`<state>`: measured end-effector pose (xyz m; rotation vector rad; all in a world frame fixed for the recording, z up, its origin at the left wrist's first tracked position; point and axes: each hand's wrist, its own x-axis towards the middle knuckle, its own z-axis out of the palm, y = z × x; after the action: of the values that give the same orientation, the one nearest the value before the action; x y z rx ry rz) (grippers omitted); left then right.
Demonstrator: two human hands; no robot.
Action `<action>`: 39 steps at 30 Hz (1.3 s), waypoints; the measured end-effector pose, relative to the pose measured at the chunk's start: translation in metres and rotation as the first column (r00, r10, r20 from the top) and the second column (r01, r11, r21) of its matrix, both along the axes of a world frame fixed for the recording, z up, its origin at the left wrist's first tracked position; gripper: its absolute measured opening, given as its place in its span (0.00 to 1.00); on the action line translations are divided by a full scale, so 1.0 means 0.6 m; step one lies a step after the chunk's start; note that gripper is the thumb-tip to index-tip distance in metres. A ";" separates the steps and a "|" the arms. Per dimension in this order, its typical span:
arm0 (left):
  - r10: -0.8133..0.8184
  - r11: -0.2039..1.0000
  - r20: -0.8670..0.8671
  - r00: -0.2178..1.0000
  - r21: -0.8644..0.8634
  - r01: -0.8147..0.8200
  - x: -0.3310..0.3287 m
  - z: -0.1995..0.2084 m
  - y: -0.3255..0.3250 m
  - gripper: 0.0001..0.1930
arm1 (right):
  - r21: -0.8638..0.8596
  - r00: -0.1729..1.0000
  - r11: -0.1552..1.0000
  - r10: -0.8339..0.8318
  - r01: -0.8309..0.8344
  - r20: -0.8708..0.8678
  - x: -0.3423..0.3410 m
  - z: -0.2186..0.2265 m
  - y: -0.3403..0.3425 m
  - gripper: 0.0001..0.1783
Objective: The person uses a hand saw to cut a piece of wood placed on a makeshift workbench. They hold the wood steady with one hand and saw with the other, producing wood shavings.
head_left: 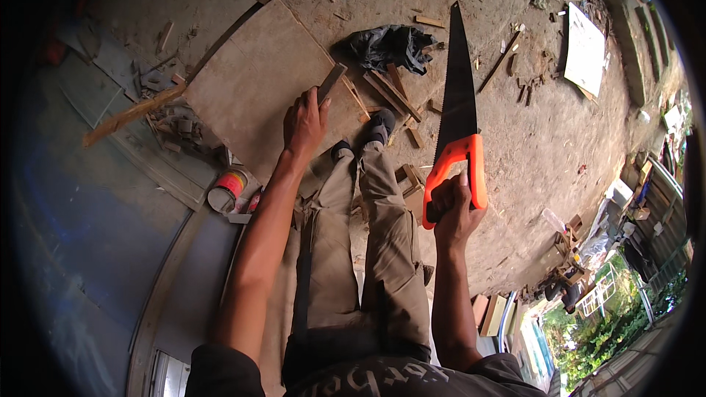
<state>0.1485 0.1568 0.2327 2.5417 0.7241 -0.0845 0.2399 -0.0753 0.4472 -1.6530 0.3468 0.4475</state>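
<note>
My right hand [452,209] is closed round the orange handle of a handsaw [460,95], whose dark blade points up and away with its teeth toward the left. In my left hand [305,121] is a short, flat dark bar [332,82], perhaps a file or a strip of wood; its far end sticks out past my fingers. Below that hand lies a large brownish board [246,73]. The saw blade is held apart from the bar and from the board.
A black plastic bag [390,45] lies on the floor beyond my feet, with wood strips [390,94] beside it. A tin can [226,191] stands left of my left forearm. A white sheet [585,51] lies at the far right. Wood scraps are scattered about.
</note>
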 end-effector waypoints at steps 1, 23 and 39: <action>-0.014 1.000 0.048 0.999 0.006 0.014 0.005 0.017 -0.001 0.18 | -0.020 1.000 1.000 0.015 -0.015 -0.007 -0.009 -0.004 -0.006 0.18; 0.397 0.883 0.214 0.893 -0.355 -0.308 0.050 -0.046 -0.116 0.16 | -0.008 0.993 0.999 0.044 -0.045 -0.112 -0.036 0.005 -0.026 0.15; -0.025 0.959 0.211 0.977 -0.273 0.083 0.009 -0.046 -0.105 0.15 | 0.045 0.996 0.999 -0.004 0.008 -0.092 -0.024 -0.015 -0.073 0.15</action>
<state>0.1537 0.0937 0.2051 2.2575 0.5211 0.0543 0.2254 -0.1192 0.4381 -1.5903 0.4074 0.5244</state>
